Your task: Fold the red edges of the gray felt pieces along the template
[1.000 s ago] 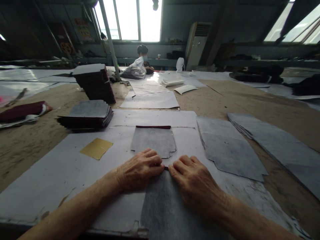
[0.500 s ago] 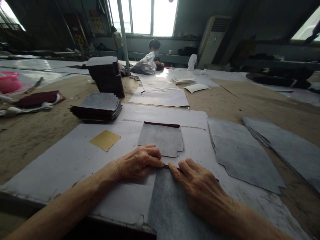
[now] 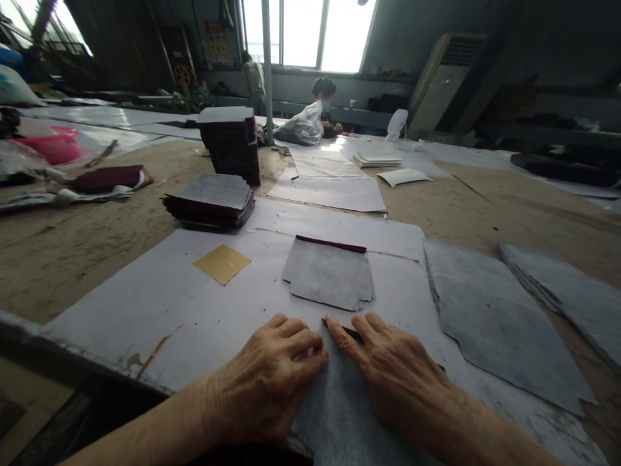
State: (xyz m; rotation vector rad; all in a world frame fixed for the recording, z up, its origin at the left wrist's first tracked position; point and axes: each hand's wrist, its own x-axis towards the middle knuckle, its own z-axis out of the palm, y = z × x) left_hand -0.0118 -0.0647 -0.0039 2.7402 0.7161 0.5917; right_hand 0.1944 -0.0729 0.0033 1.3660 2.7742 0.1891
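Hands (image 3: 269, 375) (image 3: 392, 366), two, at one grey sheet (image 3: 337, 395), one yellow square (image 3: 222, 264).

Low stack (image 3: 208, 202) blks L; behind, prob. tight.

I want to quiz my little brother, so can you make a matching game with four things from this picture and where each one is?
Things:
1. yellowish square
2. pink basin
3. right hand
4. tall dark stack

Places:
A. fingers on the dark top edge of a grey sheet
B. just behind a shorter stack
C. lying flat on the white sheet
D. near the picture's left edge

Right pairs: 1-C, 2-D, 3-A, 4-B
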